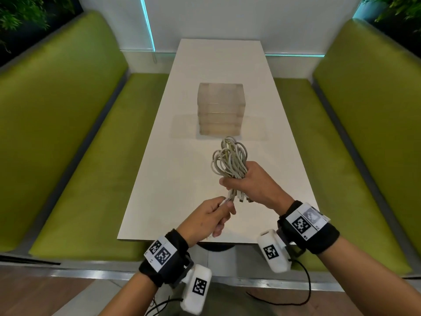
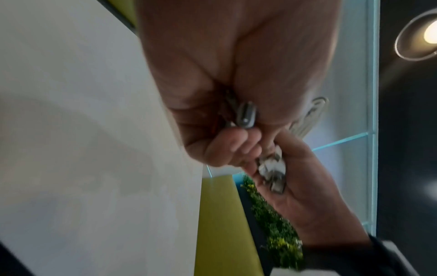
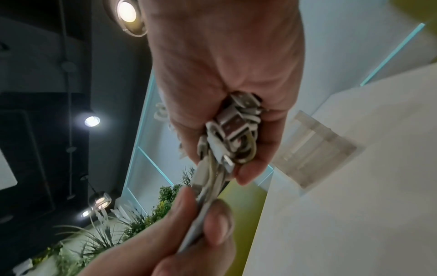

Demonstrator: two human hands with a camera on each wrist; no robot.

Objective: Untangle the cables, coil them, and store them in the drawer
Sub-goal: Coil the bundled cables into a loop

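Observation:
A bundle of white cables (image 1: 230, 158) stands up in loops above the white table (image 1: 173, 169), and my right hand (image 1: 246, 183) grips it round the middle. Several plugs (image 3: 236, 123) hang out of the bottom of that fist. My left hand (image 1: 218, 210) is just below and to the left, pinching one cable end (image 3: 201, 211) between thumb and forefinger. A clear plastic drawer unit (image 1: 219, 109) with all its drawers closed stands on the table beyond the bundle. In the left wrist view a plug (image 2: 247, 115) shows inside my curled left fingers.
Green padded benches (image 1: 75, 142) run along both sides of the table. A white wall with a glowing blue strip (image 1: 148, 23) closes the far end. Plants (image 1: 20, 12) stand behind the bench backs.

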